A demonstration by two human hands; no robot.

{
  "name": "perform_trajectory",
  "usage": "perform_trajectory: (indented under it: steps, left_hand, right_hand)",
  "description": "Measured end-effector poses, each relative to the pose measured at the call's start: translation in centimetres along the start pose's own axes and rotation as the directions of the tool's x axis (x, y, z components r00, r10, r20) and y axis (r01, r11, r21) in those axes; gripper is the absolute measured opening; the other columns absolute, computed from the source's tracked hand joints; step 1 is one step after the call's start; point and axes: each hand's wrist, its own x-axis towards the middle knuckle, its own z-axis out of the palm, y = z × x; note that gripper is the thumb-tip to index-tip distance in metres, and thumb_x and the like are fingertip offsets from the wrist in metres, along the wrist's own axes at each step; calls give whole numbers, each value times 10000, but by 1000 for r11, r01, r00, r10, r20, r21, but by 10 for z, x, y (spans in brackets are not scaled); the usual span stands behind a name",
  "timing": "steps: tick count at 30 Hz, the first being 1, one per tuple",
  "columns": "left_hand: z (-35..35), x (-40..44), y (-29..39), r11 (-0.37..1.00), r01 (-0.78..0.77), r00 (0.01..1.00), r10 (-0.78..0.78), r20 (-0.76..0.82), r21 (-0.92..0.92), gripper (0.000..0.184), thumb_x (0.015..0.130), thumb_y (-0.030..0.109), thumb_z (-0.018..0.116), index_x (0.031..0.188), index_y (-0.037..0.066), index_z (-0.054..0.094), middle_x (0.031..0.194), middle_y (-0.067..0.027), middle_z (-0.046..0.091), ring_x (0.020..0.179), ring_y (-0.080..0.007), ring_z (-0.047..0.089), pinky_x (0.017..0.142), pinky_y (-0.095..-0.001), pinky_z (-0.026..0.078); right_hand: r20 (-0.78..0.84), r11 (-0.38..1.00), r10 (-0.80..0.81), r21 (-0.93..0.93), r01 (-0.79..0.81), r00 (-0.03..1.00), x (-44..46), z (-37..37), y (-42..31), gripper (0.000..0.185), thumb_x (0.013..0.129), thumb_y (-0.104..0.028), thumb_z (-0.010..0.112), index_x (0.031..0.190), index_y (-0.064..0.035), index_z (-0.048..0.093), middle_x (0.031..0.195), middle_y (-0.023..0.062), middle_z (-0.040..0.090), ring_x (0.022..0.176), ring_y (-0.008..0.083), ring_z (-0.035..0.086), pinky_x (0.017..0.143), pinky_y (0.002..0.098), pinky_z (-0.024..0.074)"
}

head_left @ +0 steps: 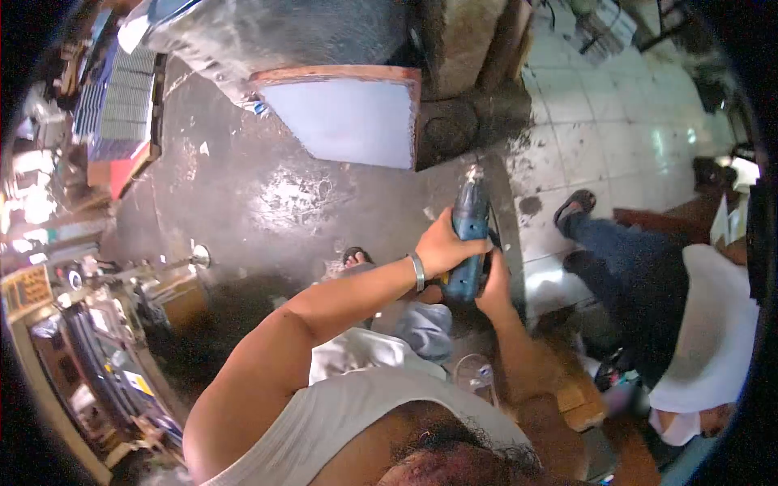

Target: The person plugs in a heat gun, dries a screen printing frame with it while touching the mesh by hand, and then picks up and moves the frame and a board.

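My left hand (pixel 447 245) wraps over the upper body of a blue power drill (pixel 467 215), with a metal band on that wrist. The drill's dark nose and bright metal tip point forward, away from me. My right hand (pixel 495 283) grips the rear of the drill from the other side; its fingers are partly hidden behind the casing. Ahead of the tip, a pale blue-grey panel (pixel 350 121) with a reddish-brown edge lies near a large plastic-wrapped bundle (pixel 284 36).
Another person (pixel 705 324) in a white top and dark trousers is close on my right. Stacked boards (pixel 121 105) stand at the far left, above a cluttered rack (pixel 93 364). The dark floor (pixel 219 178) meets white tiles (pixel 571 154) on the right.
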Motion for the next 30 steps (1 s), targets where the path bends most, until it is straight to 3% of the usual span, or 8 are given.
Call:
perform_trajectory:
  steps: [5, 6, 8, 10, 11, 25, 27, 30]
  left_hand:
    - [-63, -60, -50, 784, 137, 989, -73, 129, -606, 760, 951, 489, 620, 1485, -6, 402, 1261, -177, 649, 1187, -274, 615, 1015, -384, 473]
    - [-98, -89, -51, 974, 36, 974, 16, 226, -224, 713, 948, 473, 621, 1461, 10, 448, 1280, -184, 644, 1211, -285, 608, 1031, -391, 466]
    - [-159, -149, -71, 856, -156, 934, -35, 355, 494, 607, 906, 497, 635, 1369, 107, 590, 1319, -195, 625, 1240, -320, 593, 1069, -416, 444]
    - [-205, -207, -107, 624, -419, 845, 3, 535, 660, 552, 840, 559, 643, 1274, 219, 673, 1223, -204, 674, 1133, -369, 648, 1017, -478, 472]
    - [-215, -228, -97, 516, -354, 749, -343, 567, 780, 443, 884, 491, 609, 1202, 196, 702, 1120, -195, 710, 1055, -367, 678, 959, -492, 491]
    - [-275, -314, -157, 999, 35, 957, -40, 288, 24, 361, 849, 317, 743, 1088, 64, 648, 977, -153, 721, 883, -346, 695, 795, -422, 530]
    - [-332, -299, -150, 960, 1, 985, 48, -167, 278, 392, 849, 261, 755, 1162, 46, 658, 1140, -188, 679, 1036, -364, 648, 918, -436, 510]
    - [-449, -292, -142, 725, 340, 570, 348, -744, 599, 465, 837, 103, 739, 1265, -10, 596, 1287, -217, 618, 1215, -383, 566, 1050, -454, 440]
  right_hand:
    - [131, 653, 343, 679, -336, 930, -14, 20, 8, 451, 897, -67, 665, 1323, 0, 536, 1157, 133, 658, 1022, 287, 661, 873, 375, 541]
    - [173, 478, 418, 793, -378, 892, -18, 24, 16, 423, 936, -58, 641, 1343, -1, 541, 1173, 116, 669, 1021, 251, 672, 877, 354, 556]
    - [-41, 894, 237, 399, -202, 971, -5, 13, -22, 409, 923, -55, 674, 1312, 5, 562, 1186, 124, 666, 1042, 250, 662, 897, 359, 546]
    - [-148, 990, -35, -139, 14, 988, 2, 4, -67, 396, 910, -53, 707, 1281, 10, 584, 1199, 131, 664, 1064, 248, 652, 916, 364, 537]
    - [-173, 971, -60, -238, 18, 983, 11, -4, -105, 427, 883, -64, 756, 1262, 34, 585, 1199, 141, 661, 1086, 267, 641, 964, 363, 497]
    - [-261, 818, -213, -575, 26, 942, 68, -85, -190, 389, 843, -146, 823, 1134, 42, 646, 1132, 148, 679, 1042, 299, 629, 915, 423, 491]
    - [-295, 850, -241, -524, 54, 925, 77, -84, -196, 437, 823, -86, 828, 1200, 22, 637, 1184, 138, 670, 1083, 289, 621, 950, 428, 483]
    - [-357, 853, -254, -521, 34, 899, 83, -90, -158, 455, 814, -67, 827, 1216, 15, 632, 1199, 133, 665, 1091, 285, 617, 962, 427, 479]
